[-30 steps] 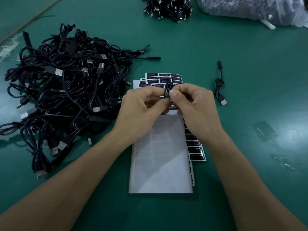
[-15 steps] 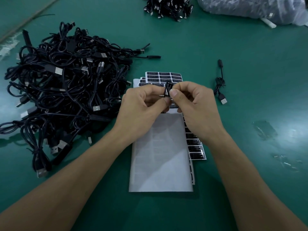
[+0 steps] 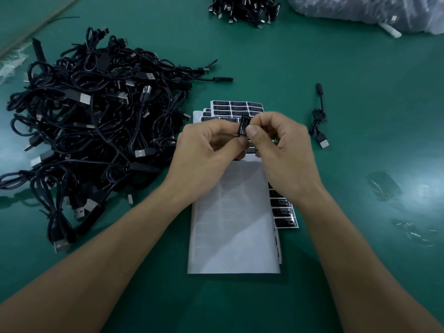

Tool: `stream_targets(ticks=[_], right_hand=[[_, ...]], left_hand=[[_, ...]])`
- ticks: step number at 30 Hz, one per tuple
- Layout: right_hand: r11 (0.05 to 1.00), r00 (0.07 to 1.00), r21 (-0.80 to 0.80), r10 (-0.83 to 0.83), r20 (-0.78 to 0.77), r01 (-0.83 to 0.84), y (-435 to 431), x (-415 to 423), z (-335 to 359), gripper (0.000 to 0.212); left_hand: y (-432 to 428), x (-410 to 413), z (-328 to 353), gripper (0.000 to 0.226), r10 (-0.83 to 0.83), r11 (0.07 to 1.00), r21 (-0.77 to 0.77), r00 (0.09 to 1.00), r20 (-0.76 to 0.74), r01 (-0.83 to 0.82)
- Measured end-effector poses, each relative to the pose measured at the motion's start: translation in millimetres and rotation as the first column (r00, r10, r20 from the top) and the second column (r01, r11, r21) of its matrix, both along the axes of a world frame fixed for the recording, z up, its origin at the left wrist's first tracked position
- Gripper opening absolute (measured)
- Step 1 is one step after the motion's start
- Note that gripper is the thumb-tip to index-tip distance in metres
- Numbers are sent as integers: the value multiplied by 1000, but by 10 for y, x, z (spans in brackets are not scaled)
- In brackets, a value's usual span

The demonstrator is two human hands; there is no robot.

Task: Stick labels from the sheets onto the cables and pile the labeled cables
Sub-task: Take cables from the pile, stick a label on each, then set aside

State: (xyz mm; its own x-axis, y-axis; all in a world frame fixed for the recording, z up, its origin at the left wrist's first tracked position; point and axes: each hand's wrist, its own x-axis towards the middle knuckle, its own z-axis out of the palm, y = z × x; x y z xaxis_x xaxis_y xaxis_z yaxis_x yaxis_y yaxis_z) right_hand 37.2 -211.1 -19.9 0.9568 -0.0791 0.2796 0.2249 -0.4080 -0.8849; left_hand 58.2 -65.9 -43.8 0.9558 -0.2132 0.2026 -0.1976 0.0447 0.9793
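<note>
Both hands meet above the label sheets point(image 3: 236, 108) at the middle of the green table. My left hand point(image 3: 206, 150) and my right hand point(image 3: 281, 150) pinch a small black label point(image 3: 242, 126) between their fingertips; it stands upright, curled, with white print. Whether a cable part lies behind the label is hidden by the fingers. A used white backing sheet point(image 3: 233, 224) lies below the hands, over more sheets of black labels point(image 3: 284, 212). A big tangle of black USB cables point(image 3: 91, 131) lies to the left. One coiled black cable point(image 3: 319, 116) lies alone on the right.
A second heap of black cables point(image 3: 242, 7) sits at the far edge. A clear plastic bag point(image 3: 365, 13) fills the far right corner. Scraps of clear film point(image 3: 384, 185) lie on the right of the green table point(image 3: 360, 92).
The hands stayed in place over the sheets. My right fingers have shifted slightly on the label, which looks a little more upright.
</note>
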Motion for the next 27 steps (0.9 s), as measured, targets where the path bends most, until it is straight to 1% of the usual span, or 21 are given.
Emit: stream_targets(ticks=[4,8,10,23,27], right_hand=[[996,998,91,22,-55,-17,16,-1,7,23],[981,994,194,47,-101,-27,28,-5,11,21],[977,993,210,47,-109,-24,27,-4,12,19],[994,996,114,13,-85,-3,-2,2,5,24],[996,997,86,-4,-75,11,-8,-1,9,23]], left_hand=[[2,-5,20,13,-16,1000,-2,1000,8,16],[4,-6,24,16,-25,1000,1,1000,15,25],[2,-2,21,17,-24,1000,4,1000,14,24],[2,-6,12,16,-11,1000,24,1000,29,10],[2,-7,4,12,-2,999,35,1000,30,1]])
